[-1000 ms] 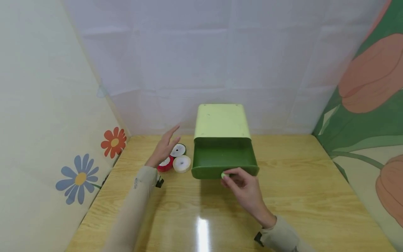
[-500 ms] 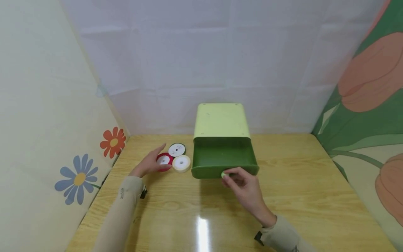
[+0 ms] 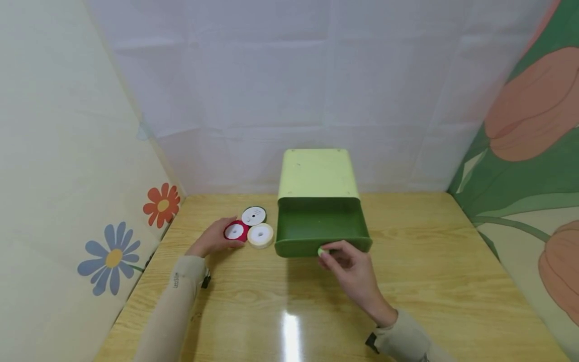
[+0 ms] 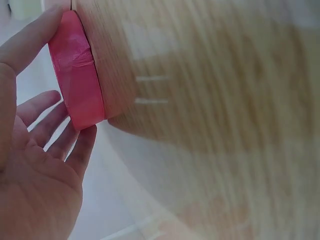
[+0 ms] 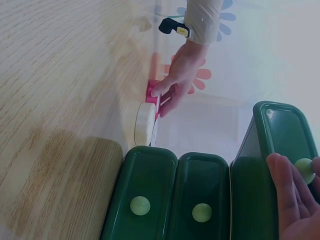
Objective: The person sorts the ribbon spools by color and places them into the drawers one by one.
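Observation:
My left hand (image 3: 213, 237) grips a red ribbon spool (image 3: 235, 231) on the table, left of the cabinet. In the left wrist view, thumb and fingers lie on opposite sides of the spool's red rim (image 4: 77, 75). Touching or close beside it are a cream ribbon spool (image 3: 260, 235) and a dark-edged spool with a white face (image 3: 254, 215). With thumb and fingers, my right hand (image 3: 355, 276) pinches the pale green knob (image 3: 321, 251) of a dark green drawer (image 3: 296, 248). This top drawer is pulled out, and its visible inside is bare.
The light green cabinet (image 3: 318, 173) stands near the back wall. Its two lower drawers, one with a round knob (image 5: 202, 213), are closed in the right wrist view. A wooden table (image 3: 429, 266) lies underneath, with flowered panels (image 3: 54, 151) at the sides.
My left hand has come back from above the spools, moved down and left, and taken hold of the red one. The right hand stays on the knob; the drawer has not moved.

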The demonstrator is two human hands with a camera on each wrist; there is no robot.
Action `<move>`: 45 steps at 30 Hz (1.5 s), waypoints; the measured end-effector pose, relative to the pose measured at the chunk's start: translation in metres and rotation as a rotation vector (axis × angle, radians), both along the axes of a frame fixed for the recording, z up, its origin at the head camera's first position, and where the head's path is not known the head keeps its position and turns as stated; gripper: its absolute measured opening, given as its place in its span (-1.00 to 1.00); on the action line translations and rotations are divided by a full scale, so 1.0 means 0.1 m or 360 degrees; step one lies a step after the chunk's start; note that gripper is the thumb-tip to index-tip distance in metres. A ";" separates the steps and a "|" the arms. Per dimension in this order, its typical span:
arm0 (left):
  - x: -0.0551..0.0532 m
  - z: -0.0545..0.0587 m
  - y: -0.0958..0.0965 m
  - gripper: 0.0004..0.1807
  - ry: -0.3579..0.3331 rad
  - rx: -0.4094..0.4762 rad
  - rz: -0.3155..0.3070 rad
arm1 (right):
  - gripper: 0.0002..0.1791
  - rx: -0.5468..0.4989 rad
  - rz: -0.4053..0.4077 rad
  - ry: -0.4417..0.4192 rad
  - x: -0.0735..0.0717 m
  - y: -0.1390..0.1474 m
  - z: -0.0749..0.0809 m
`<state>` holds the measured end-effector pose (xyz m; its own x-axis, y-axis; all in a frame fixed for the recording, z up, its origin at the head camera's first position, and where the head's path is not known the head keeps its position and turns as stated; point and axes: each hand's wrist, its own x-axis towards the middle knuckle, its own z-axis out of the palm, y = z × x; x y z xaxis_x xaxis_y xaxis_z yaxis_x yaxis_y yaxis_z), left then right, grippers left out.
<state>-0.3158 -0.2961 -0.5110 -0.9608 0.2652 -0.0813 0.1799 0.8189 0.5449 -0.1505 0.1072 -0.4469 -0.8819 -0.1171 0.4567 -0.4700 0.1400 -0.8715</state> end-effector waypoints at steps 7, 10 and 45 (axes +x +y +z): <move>0.01 0.02 0.01 0.05 0.0021 -0.0054 0.0023 | -0.87 -0.0002 0.0007 0.0011 0.00 0.00 0.00; 0.00 0.02 0.01 0.05 0.0025 -0.0063 0.0033 | -0.87 0.0001 0.0007 0.0028 -0.01 0.00 -0.01; 0.21 0.61 0.13 -0.09 0.0340 -0.0115 -0.0032 | -0.88 0.0045 0.0011 0.0071 -0.03 0.01 -0.01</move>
<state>-0.2947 -0.2834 -0.4498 -0.9528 0.2853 0.1040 0.3016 0.8496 0.4328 -0.1532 0.1086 -0.4474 -0.8597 -0.1366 0.4922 -0.5095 0.1611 -0.8453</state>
